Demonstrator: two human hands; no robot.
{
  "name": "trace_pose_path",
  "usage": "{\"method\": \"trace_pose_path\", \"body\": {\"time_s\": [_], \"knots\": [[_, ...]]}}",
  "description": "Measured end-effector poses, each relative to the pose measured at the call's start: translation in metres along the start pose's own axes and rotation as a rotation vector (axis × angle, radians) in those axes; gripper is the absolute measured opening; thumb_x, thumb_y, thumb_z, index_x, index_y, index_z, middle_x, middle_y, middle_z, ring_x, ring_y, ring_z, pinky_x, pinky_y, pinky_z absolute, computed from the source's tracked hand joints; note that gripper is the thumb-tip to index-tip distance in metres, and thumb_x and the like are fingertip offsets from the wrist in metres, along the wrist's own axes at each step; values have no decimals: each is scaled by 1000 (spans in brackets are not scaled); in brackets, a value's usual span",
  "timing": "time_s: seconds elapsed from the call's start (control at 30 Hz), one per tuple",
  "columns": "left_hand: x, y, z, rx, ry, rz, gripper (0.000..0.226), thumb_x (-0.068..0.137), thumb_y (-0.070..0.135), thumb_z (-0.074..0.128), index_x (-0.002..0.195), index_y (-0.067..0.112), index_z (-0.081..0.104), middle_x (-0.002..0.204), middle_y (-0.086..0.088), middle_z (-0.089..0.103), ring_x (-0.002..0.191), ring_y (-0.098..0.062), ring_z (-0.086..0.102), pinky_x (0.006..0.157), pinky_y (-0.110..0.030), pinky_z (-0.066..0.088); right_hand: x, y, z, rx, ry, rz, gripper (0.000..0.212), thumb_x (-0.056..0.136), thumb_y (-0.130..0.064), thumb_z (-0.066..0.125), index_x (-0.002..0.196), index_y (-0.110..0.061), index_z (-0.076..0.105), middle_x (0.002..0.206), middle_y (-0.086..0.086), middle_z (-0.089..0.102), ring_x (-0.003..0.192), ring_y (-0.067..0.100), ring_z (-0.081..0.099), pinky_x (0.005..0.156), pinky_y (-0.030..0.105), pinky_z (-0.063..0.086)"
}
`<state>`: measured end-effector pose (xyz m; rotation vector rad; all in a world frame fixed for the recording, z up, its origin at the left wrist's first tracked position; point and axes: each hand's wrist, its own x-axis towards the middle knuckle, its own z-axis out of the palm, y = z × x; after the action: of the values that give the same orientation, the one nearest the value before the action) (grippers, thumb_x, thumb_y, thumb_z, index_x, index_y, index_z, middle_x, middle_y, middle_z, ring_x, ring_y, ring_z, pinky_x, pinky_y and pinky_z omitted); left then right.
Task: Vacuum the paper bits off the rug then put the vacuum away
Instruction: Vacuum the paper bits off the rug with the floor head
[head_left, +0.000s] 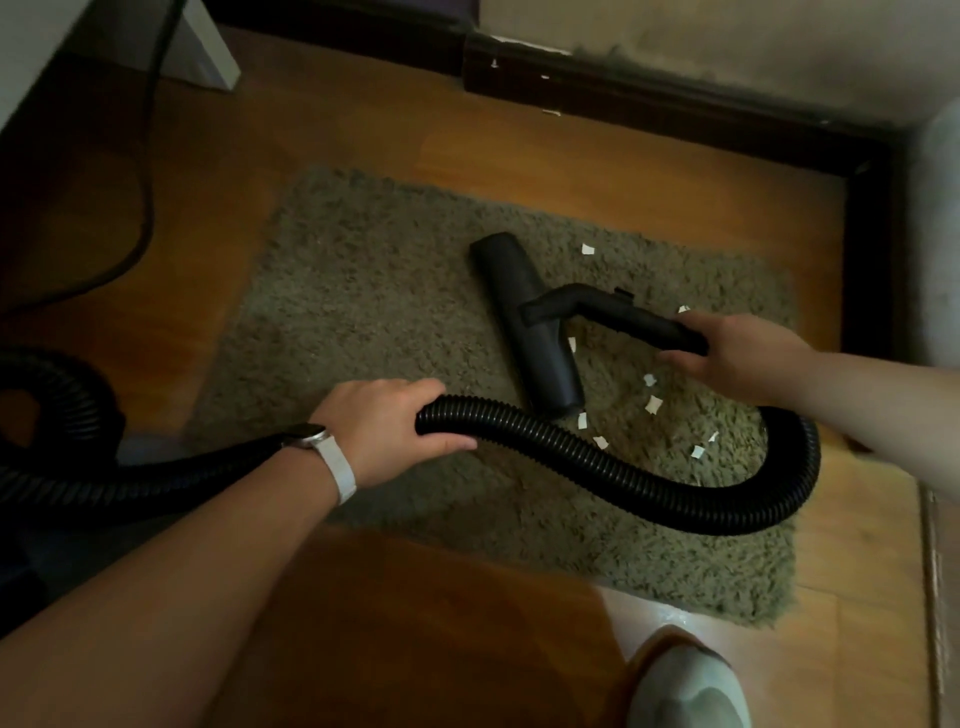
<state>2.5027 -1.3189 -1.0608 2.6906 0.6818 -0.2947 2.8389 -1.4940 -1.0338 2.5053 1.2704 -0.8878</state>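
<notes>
A grey-green shag rug (374, 312) lies on the wooden floor. Several white paper bits (653, 403) are scattered on its right half. The black vacuum nozzle head (524, 317) rests flat on the rug, just left of the bits. My right hand (737, 353) grips the black curved wand handle (618, 312) joined to the nozzle. My left hand (384, 426), a white watch on its wrist, is shut on the black ribbed hose (623, 478), which loops across the rug's near edge and up to the handle.
The hose runs off left to the vacuum body (57, 405), mostly out of frame. A black power cord (145, 208) trails over the floor at left. Dark skirting (675, 109) and wall bound the far and right sides. My shoe (685, 686) is at the bottom right.
</notes>
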Motion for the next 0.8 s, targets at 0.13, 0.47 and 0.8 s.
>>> {"method": "trace_pose_path", "body": {"time_s": [0.13,0.47,0.8], "knots": [[7,8,3,-16,-10,-1,55,77,84,35,104,39,52,80,15,57,73,-6,58,64,-28,52,-13,4,-6,27,64,-65,31,96,-50,55,120,-30,53,66,-3,62,48,12,59,40,25,39],[8,11,10,-43,24,34,83,63,97,9,102,38,54,76,16,57,68,-1,55,58,-24,48,-46,32,18,153,128,25,17,95,-45,58,104,-32,51,70,-2,62,55,17,62,48,34,50],[-11,20,3,81,69,-103,66,77,84,16,104,33,48,76,14,53,63,-6,53,47,-24,38,4,43,26,213,92,5,34,95,-50,57,122,-30,55,77,1,66,61,18,65,52,32,50]]}}
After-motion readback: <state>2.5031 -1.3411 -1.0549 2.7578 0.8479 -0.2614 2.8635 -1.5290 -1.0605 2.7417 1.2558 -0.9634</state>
